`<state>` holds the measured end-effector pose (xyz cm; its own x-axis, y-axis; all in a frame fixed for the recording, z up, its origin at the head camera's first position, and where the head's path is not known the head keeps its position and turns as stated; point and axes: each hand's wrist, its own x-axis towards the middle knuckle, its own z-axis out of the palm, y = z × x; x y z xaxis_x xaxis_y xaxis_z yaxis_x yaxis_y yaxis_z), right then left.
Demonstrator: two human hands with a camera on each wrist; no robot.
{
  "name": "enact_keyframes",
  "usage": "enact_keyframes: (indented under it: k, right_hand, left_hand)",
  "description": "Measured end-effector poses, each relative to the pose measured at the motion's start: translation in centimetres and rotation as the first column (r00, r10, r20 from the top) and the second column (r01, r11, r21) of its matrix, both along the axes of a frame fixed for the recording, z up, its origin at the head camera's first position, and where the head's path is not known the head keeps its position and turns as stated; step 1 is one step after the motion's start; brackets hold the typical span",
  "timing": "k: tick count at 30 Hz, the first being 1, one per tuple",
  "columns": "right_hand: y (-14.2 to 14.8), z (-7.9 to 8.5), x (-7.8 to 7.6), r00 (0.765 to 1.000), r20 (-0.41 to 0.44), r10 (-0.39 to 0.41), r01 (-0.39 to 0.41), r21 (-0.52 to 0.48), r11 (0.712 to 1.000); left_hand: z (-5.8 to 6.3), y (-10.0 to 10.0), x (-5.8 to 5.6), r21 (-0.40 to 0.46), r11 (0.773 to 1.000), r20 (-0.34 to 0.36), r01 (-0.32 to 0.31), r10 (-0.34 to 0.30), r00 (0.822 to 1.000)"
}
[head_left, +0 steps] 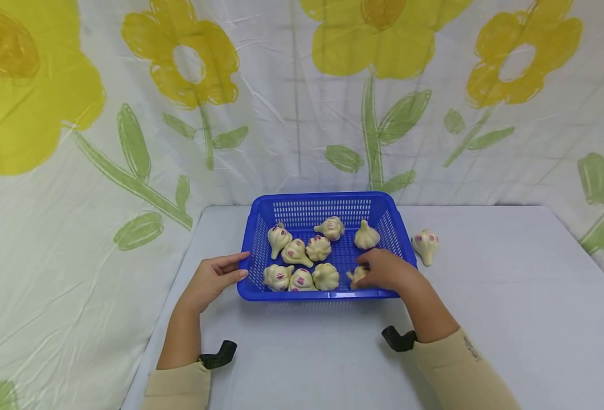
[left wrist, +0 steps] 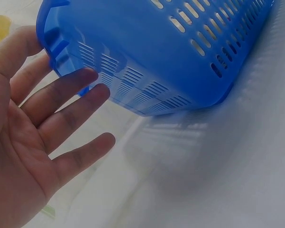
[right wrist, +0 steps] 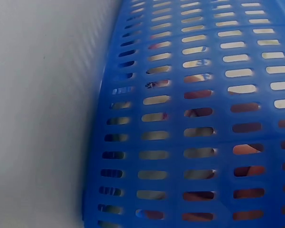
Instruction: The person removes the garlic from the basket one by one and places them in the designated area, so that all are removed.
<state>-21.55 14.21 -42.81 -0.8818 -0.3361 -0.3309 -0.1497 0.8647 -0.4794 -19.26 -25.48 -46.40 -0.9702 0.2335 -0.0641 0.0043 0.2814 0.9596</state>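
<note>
A blue plastic basket (head_left: 317, 295) with slotted walls holds several garlic bulbs, white with purple patches on some. My left hand (head_left: 212, 280) is at its left rim, fingertips against the edge. In the left wrist view the fingers (left wrist: 66, 118) of that hand are spread and mostly straight beside the basket wall (left wrist: 128, 57). Reaching over the front right of the basket, my right hand (head_left: 390, 270) holds a garlic bulb (head_left: 357, 275) between thumb and fingers, and partly hides it. The right wrist view is filled by the slotted wall (right wrist: 175, 142), with bits of fingers behind the slots.
One more garlic bulb (head_left: 426, 246) lies on the white table (head_left: 506, 307), just right of the basket. Behind the table hangs a white curtain (head_left: 276, 102) painted with yellow flowers. Inside the basket, a bulb (head_left: 366, 236) sits behind the right hand.
</note>
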Motion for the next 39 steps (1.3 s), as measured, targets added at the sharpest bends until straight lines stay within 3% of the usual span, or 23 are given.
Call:
enact_keyframes:
  k: [12,21,28,39]
  right_hand:
    - [-0.5,0.1,-0.2,1.0,0.02,-0.006,0.005,0.027,1.0]
    - [-0.1,-0.5,-0.5,1.0,0.0,-0.01,0.01,-0.079,0.997]
    - [0.2,-0.6,-0.7,0.996,-0.093,-0.005,-0.009,-0.155,0.988]
    - [0.5,-0.1,-0.6,0.985,-0.13,-0.109,0.073,-0.257,0.964]
  left_hand:
    - [0.0,0.1,0.1,0.004,1.0,0.009,-0.004,0.004,1.0]
    - [0.2,0.2,0.1,0.003,1.0,0.014,-0.005,0.005,1.0]
    - [0.1,0.1,0.0,0.005,1.0,0.015,-0.006,0.006,1.0]
    - [0.3,0.2,0.0,-0.009,1.0,0.024,-0.021,0.021,0.999]
